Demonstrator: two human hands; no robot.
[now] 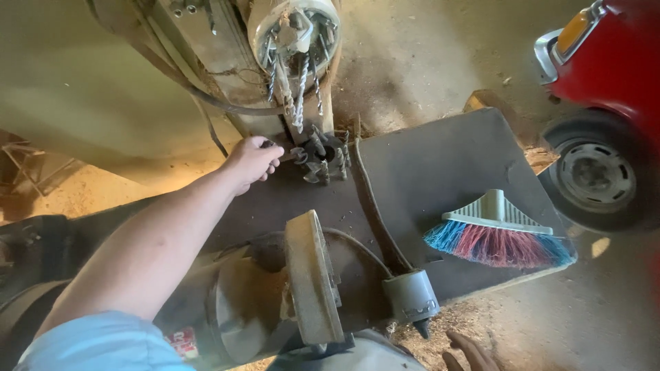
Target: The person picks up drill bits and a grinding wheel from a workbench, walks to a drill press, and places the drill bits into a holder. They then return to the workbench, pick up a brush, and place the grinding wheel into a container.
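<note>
Left hand point(251, 161) closed around dark tool handle point(289, 155) at drill-bit holder point(326, 159) on dusty machine table point(440, 172). Right hand point(467, 352) at bottom edge, fingers spread, empty. Broom head point(496, 237) well apart, right.

A dark, dusty metal worktable point(440, 165) stood over a sawdust-strewn floor point(591, 323); a broom head point(496, 235) with blue and red bristles lay near its right edge; left of the broom head a dark strap point(371, 206) ran across the top; further left sat a round motor housing point(275, 302); beyond the strap, at the far edge, stood a cluster of drill bits point(326, 159).
</note>
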